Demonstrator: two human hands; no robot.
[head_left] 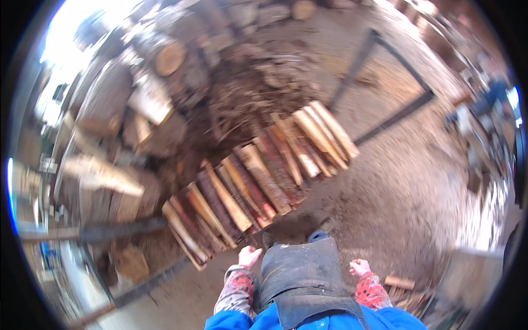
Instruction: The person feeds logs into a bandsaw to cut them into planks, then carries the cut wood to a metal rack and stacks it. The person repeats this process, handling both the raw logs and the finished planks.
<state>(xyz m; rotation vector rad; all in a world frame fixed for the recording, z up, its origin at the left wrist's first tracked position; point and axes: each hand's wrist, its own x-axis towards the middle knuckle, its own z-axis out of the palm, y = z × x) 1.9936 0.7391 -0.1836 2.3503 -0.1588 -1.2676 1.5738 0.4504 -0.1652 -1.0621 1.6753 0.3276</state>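
Note:
A long row of split firewood pieces (258, 170) lies side by side, slanting across the middle of the view in a dark metal frame. My left hand (250, 257) is beside my apron, just short of the row's near edge and apart from the wood. Its fingers are curled in, and I see nothing in them. At my other side hangs my right hand (360, 268), loosely closed, with nothing visible in it. Both forearms wear red and pale patterned sleeves. A dark apron (300, 269) covers my front, and my shoes show below the row.
Dark metal bars (393, 118) stick out past the row's far right end. Big round logs (107, 96) are heaped at the left, with a pale split piece (104, 175) among them. Bark scraps (264, 88) litter the ground behind. More split wood (400, 283) lies near my right arm.

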